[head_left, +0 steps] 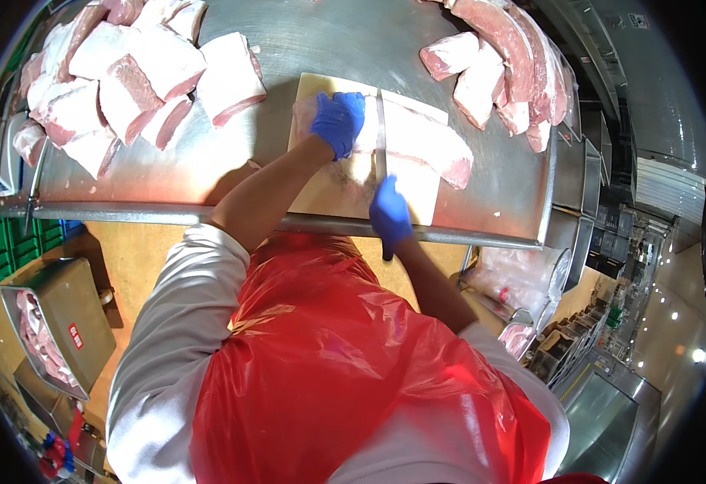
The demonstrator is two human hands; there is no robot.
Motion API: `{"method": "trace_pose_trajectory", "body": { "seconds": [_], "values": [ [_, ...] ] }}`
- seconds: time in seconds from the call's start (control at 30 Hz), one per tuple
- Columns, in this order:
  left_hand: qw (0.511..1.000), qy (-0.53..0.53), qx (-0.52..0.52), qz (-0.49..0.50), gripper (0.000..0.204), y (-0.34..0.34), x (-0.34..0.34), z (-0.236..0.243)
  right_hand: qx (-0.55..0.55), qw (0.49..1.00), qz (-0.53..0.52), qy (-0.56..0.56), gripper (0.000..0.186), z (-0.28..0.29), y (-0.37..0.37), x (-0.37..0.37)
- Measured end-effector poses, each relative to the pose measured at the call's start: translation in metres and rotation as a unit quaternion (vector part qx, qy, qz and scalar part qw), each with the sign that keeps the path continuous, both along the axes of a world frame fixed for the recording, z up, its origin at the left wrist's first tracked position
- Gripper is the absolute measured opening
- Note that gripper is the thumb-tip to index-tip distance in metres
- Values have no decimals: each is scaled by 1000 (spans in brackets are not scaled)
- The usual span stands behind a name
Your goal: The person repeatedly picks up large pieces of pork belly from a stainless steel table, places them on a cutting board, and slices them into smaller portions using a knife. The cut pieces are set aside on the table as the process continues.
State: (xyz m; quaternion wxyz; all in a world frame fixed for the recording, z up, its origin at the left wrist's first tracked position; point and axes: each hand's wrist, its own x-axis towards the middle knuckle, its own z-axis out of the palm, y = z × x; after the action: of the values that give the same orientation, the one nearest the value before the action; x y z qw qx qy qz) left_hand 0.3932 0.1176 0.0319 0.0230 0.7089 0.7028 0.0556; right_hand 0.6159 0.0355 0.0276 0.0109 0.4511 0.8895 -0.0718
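A long slab of raw meat (413,139) with a pale fat layer lies across a cream cutting board (325,194) at the front of the steel table. My left hand (338,125), in a blue glove, grips the slab's left part with curled fingers and presses it down. My right hand (391,211), also blue-gloved, is closed around the handle of a knife (381,137). Its long blade points away from me and lies across the slab, just right of my left hand. The slab's right end reaches past the board's edge.
Large fatty meat blocks (135,68) are piled on the table's left; long meat strips (522,60) lie at the far right. The steel table (280,36) has a raised front edge. Below left stand a bin of meat (71,323) and green crates (2,246). Plastic bags (522,274) hang at right.
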Motion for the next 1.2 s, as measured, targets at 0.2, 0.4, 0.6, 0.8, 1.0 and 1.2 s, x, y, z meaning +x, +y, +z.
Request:
{"method": "trace_pose_trajectory", "body": {
  "seconds": [0.2,0.4,0.6,0.8,1.0,1.2],
  "values": [
    [998,5,45,33,60,-2,3,-1,-128,984,-96,82,17,9,77,-56],
    [988,-91,31,117,79,-25,-50,27,-173,981,-13,83,47,-16,-66,86],
    [778,-538,46,320,83,-68,-162,45,-262,913,-312,-35,35,44,-94,114],
    [401,-842,232,275,45,-105,-335,131,-211,915,-294,177,28,25,-62,106],
    [457,-819,234,256,62,-102,-494,241,-217,899,-276,261,17,-6,-42,127],
    [870,-280,340,221,82,41,-269,73,-3,945,-175,277,8,-20,-49,144]
  ]
}}
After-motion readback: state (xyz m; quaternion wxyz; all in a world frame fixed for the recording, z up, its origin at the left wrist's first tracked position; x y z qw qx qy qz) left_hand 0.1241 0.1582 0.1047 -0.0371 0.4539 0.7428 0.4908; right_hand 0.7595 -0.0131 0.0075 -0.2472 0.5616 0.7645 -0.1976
